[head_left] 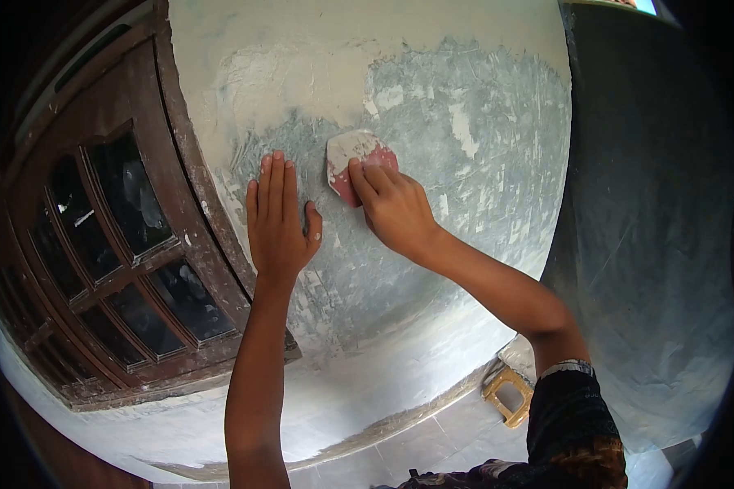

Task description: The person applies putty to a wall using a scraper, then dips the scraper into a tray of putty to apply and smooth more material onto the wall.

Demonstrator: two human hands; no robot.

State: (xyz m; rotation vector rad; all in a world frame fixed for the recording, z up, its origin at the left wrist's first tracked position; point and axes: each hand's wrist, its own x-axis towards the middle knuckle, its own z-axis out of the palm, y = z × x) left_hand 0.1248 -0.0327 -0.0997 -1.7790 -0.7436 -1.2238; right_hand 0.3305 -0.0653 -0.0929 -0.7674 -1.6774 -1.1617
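In the head view, my right hand [395,204] grips a flat red putty spreader [360,152], its face largely coated in whitish filler. The spreader lies against or very close to the patchy grey wall [432,220]. To its left, my left hand [283,224] rests flat on the same wall, fingers stretched upward and thumb apart, holding nothing. A white speck marks the left thumb. Around both hands the surface is rough grey with white streaks, and a smoother cream coat [302,41] covers the top. The spreader's lower right part is hidden behind my right fingers.
A brown wooden window frame [151,269] with glass panes borders the wall on the left. Dark sheeting [652,204] hangs at the right. Below, a yellowish stool [510,397] stands on grey floor tiles [416,444] by the wall's base.
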